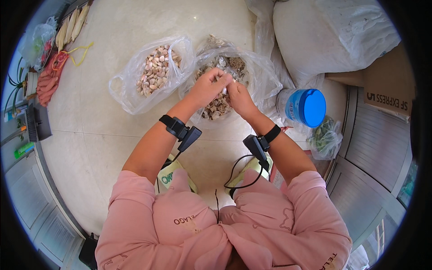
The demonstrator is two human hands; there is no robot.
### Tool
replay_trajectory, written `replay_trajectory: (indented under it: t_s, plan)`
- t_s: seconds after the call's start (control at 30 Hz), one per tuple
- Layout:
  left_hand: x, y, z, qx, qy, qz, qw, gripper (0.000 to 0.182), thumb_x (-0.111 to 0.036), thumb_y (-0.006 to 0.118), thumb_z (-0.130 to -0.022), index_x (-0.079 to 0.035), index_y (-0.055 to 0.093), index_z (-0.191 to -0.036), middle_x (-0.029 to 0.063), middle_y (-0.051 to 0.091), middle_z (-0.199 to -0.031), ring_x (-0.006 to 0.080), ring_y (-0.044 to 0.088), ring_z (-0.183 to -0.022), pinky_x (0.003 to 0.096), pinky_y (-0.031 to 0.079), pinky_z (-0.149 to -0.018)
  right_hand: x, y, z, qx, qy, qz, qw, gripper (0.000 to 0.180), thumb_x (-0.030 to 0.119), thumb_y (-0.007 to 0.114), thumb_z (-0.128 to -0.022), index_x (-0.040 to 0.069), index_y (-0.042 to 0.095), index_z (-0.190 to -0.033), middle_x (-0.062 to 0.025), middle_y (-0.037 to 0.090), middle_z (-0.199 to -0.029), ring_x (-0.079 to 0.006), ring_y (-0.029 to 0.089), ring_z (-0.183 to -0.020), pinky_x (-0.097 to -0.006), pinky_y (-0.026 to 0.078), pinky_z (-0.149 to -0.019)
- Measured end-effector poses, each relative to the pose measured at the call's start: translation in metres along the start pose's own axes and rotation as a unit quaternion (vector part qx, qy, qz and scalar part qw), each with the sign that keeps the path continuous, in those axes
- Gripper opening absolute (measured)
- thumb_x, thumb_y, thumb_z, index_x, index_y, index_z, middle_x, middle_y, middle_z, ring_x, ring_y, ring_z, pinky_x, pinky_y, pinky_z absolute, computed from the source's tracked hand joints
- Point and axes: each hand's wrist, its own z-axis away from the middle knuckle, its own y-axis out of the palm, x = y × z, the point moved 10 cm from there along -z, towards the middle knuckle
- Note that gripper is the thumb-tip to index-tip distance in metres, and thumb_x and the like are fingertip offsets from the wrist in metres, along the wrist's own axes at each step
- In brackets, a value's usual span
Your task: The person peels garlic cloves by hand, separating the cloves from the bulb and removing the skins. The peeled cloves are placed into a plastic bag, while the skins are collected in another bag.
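Note:
My left hand (210, 88) and my right hand (240, 98) meet, fingertips together, over a clear plastic bag (265, 79) on the floor. Between them they pinch a small whitish piece of garlic (224, 90), mostly covered by my fingers. Dry, papery garlic skins (216, 107) fill the bag beneath, and a tangle of brown roots (237, 63) lies at its far side. To the left sits a second clear plastic bag (123, 96), its mouth spread wide around a heap of loose garlic cloves (158, 69) in pinkish skins.
Right of the bags lies a tub with a blue lid (314, 108), near a bag of green leaves (325, 136). Large white sacks (314, 37) and a cardboard box (388, 81) stand behind. Corn cobs (72, 27), a red mesh bag (50, 81) and a dustpan (42, 121) line the left.

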Motion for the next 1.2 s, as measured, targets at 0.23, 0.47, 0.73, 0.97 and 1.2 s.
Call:
replay_trajectory:
  t_s: [0.23,0.47,0.73,0.97,1.2]
  plan:
    - [0.003,-0.006,-0.002,-0.078,0.029,0.021,0.996,0.025,-0.028,0.047,-0.099,-0.006,0.053,-0.09,-0.0003,0.052,-0.071,0.0065,0.047,-0.056,0.0243,0.041,-0.05,-0.011,0.008,0.001,-0.009,0.074,-0.13,0.989,0.041,0.043,0.037,-0.101,0.009,0.049,-0.081,0.0008,0.045,-0.063,-0.0076,0.032,-0.049,-0.0248,0.025,-0.046]
    - [0.01,-0.02,-0.006,-0.084,-0.026,0.174,0.981,0.03,-0.036,0.043,-0.099,-0.01,0.055,-0.09,-0.0003,0.051,-0.076,0.0088,0.049,-0.062,0.0234,0.039,-0.049,0.025,0.019,-0.008,0.018,0.017,-0.152,0.988,0.046,0.044,0.034,-0.102,0.006,0.052,-0.082,0.0006,0.046,-0.063,-0.0085,0.042,-0.051,-0.0249,0.034,-0.045]
    - [0.009,-0.014,0.006,0.033,-0.098,0.453,0.885,0.035,-0.041,0.046,-0.098,-0.009,0.059,-0.093,0.004,0.058,-0.084,0.0121,0.052,-0.066,0.0229,0.042,-0.049,0.046,0.02,0.0,0.042,0.008,-0.101,0.994,0.044,0.043,0.036,-0.102,0.005,0.055,-0.089,0.0,0.053,-0.074,-0.0073,0.046,-0.058,-0.0224,0.037,-0.049]
    - [-0.012,-0.033,0.026,0.06,-0.083,0.511,0.854,0.033,-0.036,0.045,-0.1,-0.006,0.059,-0.094,0.0079,0.059,-0.092,0.0095,0.049,-0.062,0.0172,0.037,-0.039,0.047,0.02,0.002,0.062,0.021,-0.108,0.992,0.038,0.038,0.037,-0.103,0.006,0.058,-0.1,0.0001,0.058,-0.081,-0.0071,0.05,-0.065,-0.0228,0.041,-0.055]
    - [-0.028,-0.165,0.053,-0.157,0.015,0.303,0.94,0.028,-0.031,0.05,-0.098,-0.006,0.06,-0.09,0.0052,0.058,-0.087,0.0074,0.047,-0.059,0.02,0.037,-0.045,0.036,0.023,-0.001,0.114,-0.009,-0.037,0.993,0.033,0.031,0.041,-0.103,0.006,0.062,-0.099,0.0018,0.057,-0.08,-0.0071,0.053,-0.07,-0.0232,0.044,-0.06]
